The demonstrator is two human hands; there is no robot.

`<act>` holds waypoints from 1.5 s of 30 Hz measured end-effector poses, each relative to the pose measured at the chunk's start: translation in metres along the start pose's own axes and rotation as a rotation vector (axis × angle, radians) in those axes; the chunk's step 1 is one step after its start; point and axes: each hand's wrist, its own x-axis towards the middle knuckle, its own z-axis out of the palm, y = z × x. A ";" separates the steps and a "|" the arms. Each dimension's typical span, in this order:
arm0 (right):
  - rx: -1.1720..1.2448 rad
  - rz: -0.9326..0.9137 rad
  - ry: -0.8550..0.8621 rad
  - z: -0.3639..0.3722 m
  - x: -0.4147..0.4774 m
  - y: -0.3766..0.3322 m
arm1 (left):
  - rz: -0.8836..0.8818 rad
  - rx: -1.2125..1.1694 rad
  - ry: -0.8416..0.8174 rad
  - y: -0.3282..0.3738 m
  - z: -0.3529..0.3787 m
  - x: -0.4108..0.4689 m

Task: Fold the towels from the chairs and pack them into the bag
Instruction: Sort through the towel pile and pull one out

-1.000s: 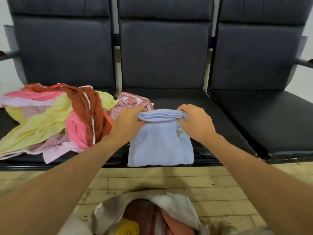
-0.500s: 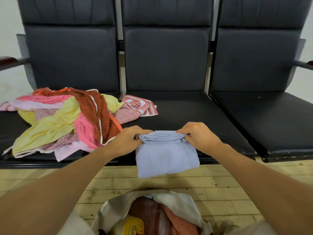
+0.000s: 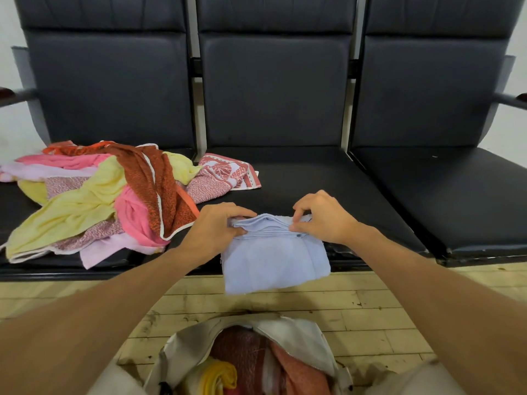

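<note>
A folded light blue towel (image 3: 273, 258) hangs over the front edge of the middle chair seat (image 3: 308, 178). My left hand (image 3: 212, 226) pinches its top left corner and my right hand (image 3: 322, 218) pinches its top right edge. A heap of unfolded towels (image 3: 99, 201) in yellow, pink, rust and patterned red covers the left chair seat and spills onto the middle one. Below me on the floor, an open grey bag (image 3: 299, 334) holds several folded towels in yellow, red and orange.
Three dark padded chairs stand joined in a row; the right seat (image 3: 450, 201) is bare. A metal armrest (image 3: 510, 99) juts out at the far right and another at the far left. Pale wooden floorboards (image 3: 370, 303) lie between the chairs and the bag.
The blue towel and both hands have come toward me, from the middle of the seat to its front edge, so the towel's lower half now hangs over the floor.
</note>
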 end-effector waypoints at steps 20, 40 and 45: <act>-0.025 -0.058 -0.260 -0.005 -0.008 -0.001 | 0.073 0.073 -0.229 0.001 -0.006 -0.028; -0.203 -0.110 -0.231 0.009 0.004 -0.005 | -0.044 0.006 -0.323 -0.002 -0.006 0.004; -0.195 -0.130 -0.224 0.007 0.001 -0.005 | -0.011 -0.043 -0.400 -0.005 -0.002 -0.001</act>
